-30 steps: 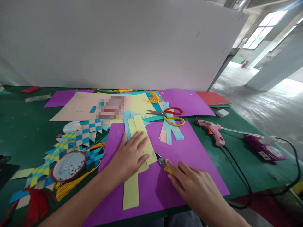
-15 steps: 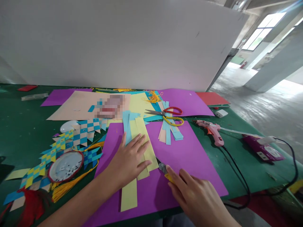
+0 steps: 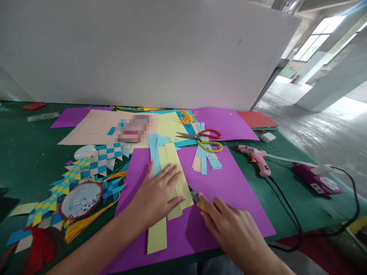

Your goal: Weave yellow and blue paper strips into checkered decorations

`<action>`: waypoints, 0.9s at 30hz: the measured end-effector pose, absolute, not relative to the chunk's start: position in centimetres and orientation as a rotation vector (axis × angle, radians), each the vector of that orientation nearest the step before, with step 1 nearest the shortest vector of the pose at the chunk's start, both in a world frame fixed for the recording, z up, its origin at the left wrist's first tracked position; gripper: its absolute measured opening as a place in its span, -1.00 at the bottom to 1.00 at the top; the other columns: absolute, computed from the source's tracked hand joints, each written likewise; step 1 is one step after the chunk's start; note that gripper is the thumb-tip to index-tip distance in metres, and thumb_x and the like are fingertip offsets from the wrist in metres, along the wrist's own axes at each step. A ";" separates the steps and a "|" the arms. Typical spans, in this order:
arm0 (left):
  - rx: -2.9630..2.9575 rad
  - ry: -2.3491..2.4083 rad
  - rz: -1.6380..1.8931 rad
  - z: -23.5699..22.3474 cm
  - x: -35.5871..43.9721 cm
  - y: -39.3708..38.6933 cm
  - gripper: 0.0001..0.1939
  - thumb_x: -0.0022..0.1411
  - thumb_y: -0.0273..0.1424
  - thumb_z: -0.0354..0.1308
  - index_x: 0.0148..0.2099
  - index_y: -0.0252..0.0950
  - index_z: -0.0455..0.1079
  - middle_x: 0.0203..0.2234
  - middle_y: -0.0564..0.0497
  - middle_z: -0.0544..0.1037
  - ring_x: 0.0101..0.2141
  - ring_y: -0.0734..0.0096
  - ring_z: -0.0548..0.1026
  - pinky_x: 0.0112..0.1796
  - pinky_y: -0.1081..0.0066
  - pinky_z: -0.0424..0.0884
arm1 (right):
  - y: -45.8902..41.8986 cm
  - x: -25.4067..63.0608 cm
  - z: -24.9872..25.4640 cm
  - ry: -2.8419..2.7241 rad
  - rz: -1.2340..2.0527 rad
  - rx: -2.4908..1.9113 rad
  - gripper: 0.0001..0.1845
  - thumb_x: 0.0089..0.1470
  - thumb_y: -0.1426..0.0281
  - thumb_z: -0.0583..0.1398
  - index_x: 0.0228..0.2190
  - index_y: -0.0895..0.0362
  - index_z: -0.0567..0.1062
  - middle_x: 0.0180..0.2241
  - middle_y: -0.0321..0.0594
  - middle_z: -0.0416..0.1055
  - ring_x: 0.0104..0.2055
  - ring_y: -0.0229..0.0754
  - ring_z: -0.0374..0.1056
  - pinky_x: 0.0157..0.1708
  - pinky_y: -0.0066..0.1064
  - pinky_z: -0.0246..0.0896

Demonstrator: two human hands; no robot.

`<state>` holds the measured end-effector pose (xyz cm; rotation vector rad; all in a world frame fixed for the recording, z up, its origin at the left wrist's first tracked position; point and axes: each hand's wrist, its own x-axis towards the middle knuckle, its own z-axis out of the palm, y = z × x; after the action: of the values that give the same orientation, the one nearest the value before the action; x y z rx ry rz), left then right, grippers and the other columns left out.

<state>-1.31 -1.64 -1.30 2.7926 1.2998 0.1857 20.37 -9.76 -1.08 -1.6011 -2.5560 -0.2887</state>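
Observation:
My left hand (image 3: 162, 191) lies flat with its fingers stretched out, pressing down on pale yellow paper strips (image 3: 185, 190) that overlap one another. Light blue strips (image 3: 153, 149) stick out beyond its fingertips. Under these papers is a purple sheet (image 3: 229, 191). My right hand (image 3: 229, 221) is closed around a yellow-handled utility knife (image 3: 201, 207), most of whose handle is hidden in the palm. The metal front of the knife is beside the right edge of the top yellow strip; I cannot tell whether the blade tip touches the paper.
Open scissors (image 3: 210, 141) lie across blue and peach strips beyond the purple sheet. A pink glue gun (image 3: 258, 158) with a black cord rests at the right. Woven paper fish (image 3: 60, 191), a white dish (image 3: 82, 200) and yellow tassels (image 3: 86, 223) crowd the left.
My right hand and the knife have shifted slightly up and to the left along the strip's edge. The yellow strips and my left hand are nearly unchanged.

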 end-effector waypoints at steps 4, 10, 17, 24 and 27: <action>2.781 1.294 0.180 -1.3 -1.3 -1.7 -0.32 0.32 0.05 -0.27 0.29 -0.25 0.14 0.25 -0.05 0.18 0.25 0.15 0.10 0.22 0.04 -0.50 | -8.6 20.0 -1.0 -2.543 -0.281 -1.661 -0.61 0.15 0.35 0.14 0.02 0.13 0.43 -0.48 -0.28 0.43 -0.65 -0.27 0.36 -0.70 -0.36 -0.18; 2.759 1.277 0.184 -1.4 -1.4 -1.6 -0.31 0.32 0.05 -0.26 0.30 -0.27 0.10 0.26 -0.06 0.15 0.27 0.18 0.06 0.20 0.05 -0.61 | -6.7 19.3 -0.7 -2.519 -0.249 -1.734 -0.63 0.15 0.34 0.15 0.01 0.09 0.44 -0.46 -0.27 0.45 -0.62 -0.24 0.40 -0.68 -0.37 -0.26; 2.722 1.275 0.211 -1.5 -1.5 -1.6 -0.32 0.32 0.04 -0.20 0.30 -0.28 0.10 0.27 -0.08 0.15 0.26 0.15 0.08 0.21 0.03 -0.58 | -5.4 18.8 -0.2 -2.531 -0.228 -1.770 -0.63 0.17 0.32 0.12 0.01 0.07 0.44 -0.45 -0.26 0.47 -0.59 -0.24 0.41 -0.66 -0.39 -0.28; 2.700 1.202 0.238 -0.1 -1.1 -1.9 -0.45 0.29 0.01 -0.10 0.11 -0.23 0.35 0.06 -0.03 0.46 0.12 0.16 0.30 0.23 -0.01 -0.45 | -7.9 19.5 -1.2 -2.488 -0.300 -1.686 -0.61 0.13 0.35 0.15 0.00 0.12 0.44 -0.49 -0.29 0.43 -0.65 -0.26 0.36 -0.69 -0.36 -0.25; 2.719 1.187 0.206 0.0 -0.9 -1.9 -0.46 0.23 0.05 -0.06 -0.02 -0.23 0.42 -0.01 -0.04 0.50 0.06 0.15 0.37 0.23 -0.03 -0.28 | -9.3 19.7 -1.4 -2.479 -0.313 -1.633 -0.61 0.13 0.37 0.14 0.00 0.15 0.45 -0.50 -0.29 0.41 -0.66 -0.28 0.35 -0.70 -0.36 -0.20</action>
<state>-0.88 -1.85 -0.02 2.7186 1.1867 0.2062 19.66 -9.32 -1.42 -1.6327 -2.4795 -0.3133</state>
